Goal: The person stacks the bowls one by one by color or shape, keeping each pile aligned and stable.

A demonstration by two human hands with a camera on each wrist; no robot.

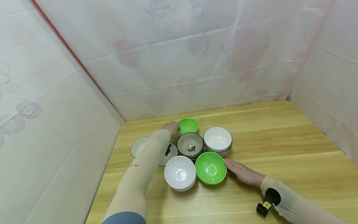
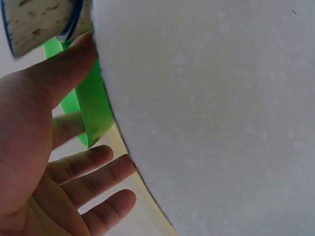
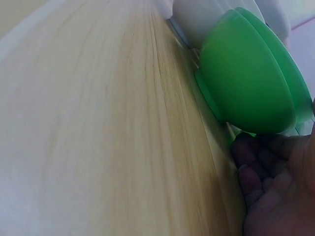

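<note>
My left hand [image 1: 172, 128] reaches to the back of a cluster of bowls and touches the left side of a small green bowl [image 1: 188, 125]. In the left wrist view its fingers [image 2: 93, 172] are spread and fairly straight, with the thumb against the green bowl [image 2: 93, 110]. My right hand [image 1: 242, 172] lies flat on the table, fingertips touching the right side of a large green bowl [image 1: 210, 168]. In the right wrist view the fingers [image 3: 256, 167] sit under that bowl's [image 3: 246, 83] rim. Neither hand grips anything.
Between the green bowls are a speckled dark bowl [image 1: 190, 145], a white bowl [image 1: 180, 173] and stacked dark-rimmed white bowls [image 1: 217, 140]. A white plate [image 1: 139, 146] lies under my left forearm. The wooden table [image 1: 279, 140] is enclosed by white sheet walls [image 1: 195, 62].
</note>
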